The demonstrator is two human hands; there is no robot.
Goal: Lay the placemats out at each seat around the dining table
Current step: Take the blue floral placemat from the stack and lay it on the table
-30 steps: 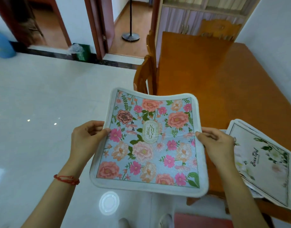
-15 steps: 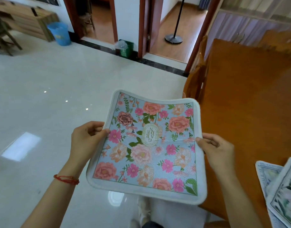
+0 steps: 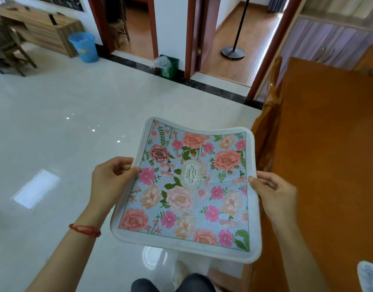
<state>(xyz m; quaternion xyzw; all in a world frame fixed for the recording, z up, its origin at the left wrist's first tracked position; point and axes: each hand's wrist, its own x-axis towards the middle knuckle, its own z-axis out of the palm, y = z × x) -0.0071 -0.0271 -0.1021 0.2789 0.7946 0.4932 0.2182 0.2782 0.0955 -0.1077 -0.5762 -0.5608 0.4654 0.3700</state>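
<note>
A pale tiled floor fills the left and middle of the view, glossy with light spots. Along the right runs the orange wooden dining table, with a matching chair pushed against its near edge. At the far side of the room, a dark-framed doorway opens onto a wooden floor where a black lamp stand rests.

The person holds a floral placemat in the air over the floor, just left of the table edge, roughly flat, with its far edge sagging in the middle. It has a white border and a blue field with pink and peach flowers.

The left hand pinches the mat's left edge: the thumb lies on top, and the curled fingers go underneath. The right hand pinches the right edge in the same way, thumb on the border, fingers curled below. A red cord bracelet circles the left wrist.

A corner of another placemat lies on the table at lower right. A blue bucket and a green bin stand by the far wall.
</note>
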